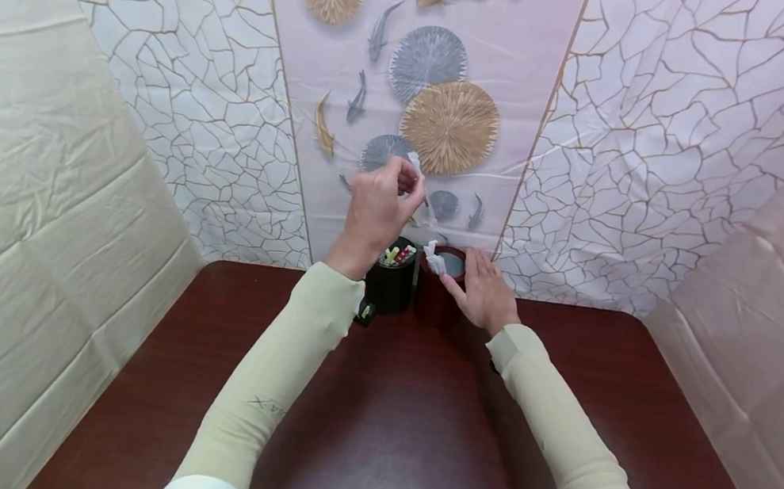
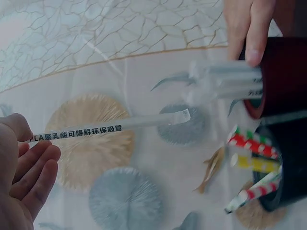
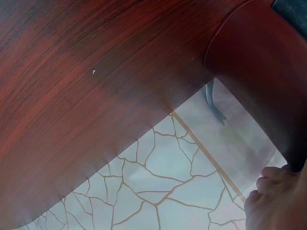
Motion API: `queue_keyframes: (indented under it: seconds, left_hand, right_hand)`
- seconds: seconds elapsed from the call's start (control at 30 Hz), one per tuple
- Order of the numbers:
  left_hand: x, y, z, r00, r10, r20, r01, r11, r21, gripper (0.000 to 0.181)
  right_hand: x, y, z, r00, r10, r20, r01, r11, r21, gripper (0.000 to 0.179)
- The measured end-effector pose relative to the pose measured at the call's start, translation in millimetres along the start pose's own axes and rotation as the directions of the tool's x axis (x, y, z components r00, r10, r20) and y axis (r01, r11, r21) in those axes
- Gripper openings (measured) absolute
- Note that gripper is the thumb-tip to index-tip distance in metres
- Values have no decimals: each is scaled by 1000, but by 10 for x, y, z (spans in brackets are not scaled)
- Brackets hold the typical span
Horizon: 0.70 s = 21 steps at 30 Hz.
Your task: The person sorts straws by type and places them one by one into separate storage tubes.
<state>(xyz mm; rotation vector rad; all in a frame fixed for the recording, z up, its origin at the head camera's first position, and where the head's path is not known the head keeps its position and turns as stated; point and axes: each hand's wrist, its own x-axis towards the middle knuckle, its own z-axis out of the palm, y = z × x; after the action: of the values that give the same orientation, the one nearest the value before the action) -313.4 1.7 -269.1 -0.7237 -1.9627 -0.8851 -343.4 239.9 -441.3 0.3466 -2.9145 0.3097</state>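
Observation:
A paper-wrapped straw (image 2: 110, 129) with printed lettering is pinched by my left hand (image 1: 377, 207), raised above the cups. In the left wrist view, its far end points towards the cups and touches nothing. My right hand (image 1: 490, 293) holds the dark red cup (image 1: 435, 301) near its rim, with the thumb on the near side and the fingers on the right. White wrapped straws (image 2: 232, 81) stick out of that cup. Close on its left stands a black cup (image 1: 389, 286) with several coloured, patterned straws (image 2: 254, 143). Some right fingertips are hidden in the head view.
Both cups stand at the back of the dark reddish-brown table (image 1: 386, 435). A small black object (image 1: 365, 313) is at the black cup's foot. Behind rises a patterned cloth (image 1: 608, 164), with plain beige cloth (image 1: 27, 238) on both sides.

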Motion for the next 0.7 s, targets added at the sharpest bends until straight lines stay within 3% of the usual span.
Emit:
queue_keyframes:
  seconds: [0.5, 0.7]
  left_hand:
    - [-268, -39, 512, 991, -19, 134, 13, 999, 46, 6]
    - [-351, -78, 569, 954, -115, 278, 93, 992, 88, 23]
  right_hand:
    - [4, 40, 43, 998, -26, -57, 26, 1000, -9, 90]
    - [18, 45, 34, 997, -43, -71, 43, 999, 6, 90]
